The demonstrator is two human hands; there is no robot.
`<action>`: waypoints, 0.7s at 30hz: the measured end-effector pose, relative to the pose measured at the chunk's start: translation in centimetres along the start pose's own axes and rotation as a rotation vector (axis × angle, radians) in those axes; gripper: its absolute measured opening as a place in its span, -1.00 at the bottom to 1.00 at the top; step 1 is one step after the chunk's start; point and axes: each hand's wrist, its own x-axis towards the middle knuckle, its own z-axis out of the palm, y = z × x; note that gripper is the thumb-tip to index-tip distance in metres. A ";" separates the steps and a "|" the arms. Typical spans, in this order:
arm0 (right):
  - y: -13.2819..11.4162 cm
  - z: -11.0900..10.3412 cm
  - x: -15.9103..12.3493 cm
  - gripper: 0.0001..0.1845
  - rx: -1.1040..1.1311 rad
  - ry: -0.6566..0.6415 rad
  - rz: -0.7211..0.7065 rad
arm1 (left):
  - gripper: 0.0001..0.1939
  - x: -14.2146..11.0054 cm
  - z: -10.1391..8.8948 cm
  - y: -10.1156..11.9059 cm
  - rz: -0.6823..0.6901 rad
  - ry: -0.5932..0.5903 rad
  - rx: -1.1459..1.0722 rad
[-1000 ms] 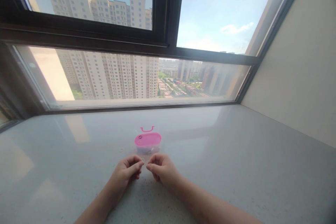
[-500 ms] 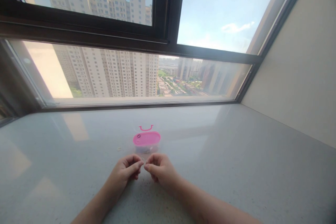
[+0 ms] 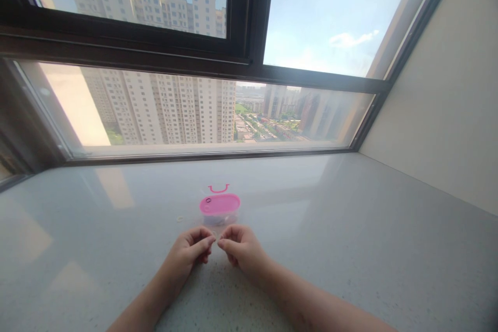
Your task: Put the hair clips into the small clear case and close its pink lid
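Observation:
My left hand (image 3: 190, 253) and my right hand (image 3: 240, 249) rest on the grey stone sill (image 3: 350, 238), their pinched fingertips almost touching in front of me. What the fingers pinch is too small to make out. Just beyond them stands a small clear tub with a pink lid (image 3: 220, 205), a dark ring lying on the lid's left end. A pink U-shaped handle (image 3: 218, 188) lies behind the tub. A tiny pale ring (image 3: 179, 219) sits on the sill to the left of the tub.
A dark-framed window (image 3: 249, 62) runs along the back of the sill, with tower blocks outside. A cream wall (image 3: 447, 114) closes off the right side.
Both hands have stayed pinched together in nearly the same place; the view has shifted slightly. The tub and handle have not moved.

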 end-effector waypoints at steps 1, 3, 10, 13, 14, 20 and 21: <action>0.0 0.0 0.0 -0.78 0.002 0.003 -0.001 | -0.83 0.0 0.0 0.0 -0.001 0.000 -0.004; 0.1 -0.1 0.0 -0.77 0.006 0.005 -0.001 | -0.84 0.0 -0.1 -0.1 -0.002 0.000 -0.011; 0.1 -0.2 0.0 -0.78 0.022 -0.004 -0.004 | -0.84 0.1 -0.2 -0.4 -0.005 -0.006 -0.029; -0.1 -0.1 -0.1 -0.80 0.022 -0.001 -0.002 | -0.84 0.1 -0.2 -0.4 -0.012 -0.005 -0.030; -0.1 -0.1 -0.1 -0.80 0.020 0.001 -0.003 | -0.84 0.1 -0.2 -0.4 -0.013 -0.004 -0.029; 0.1 -0.2 -0.1 -0.80 0.015 0.006 0.001 | -0.83 0.1 -0.2 -0.3 -0.029 -0.001 -0.032; 0.1 -0.2 -0.1 -0.79 0.014 0.006 0.003 | -0.82 0.1 -0.1 -0.3 -0.030 -0.002 -0.033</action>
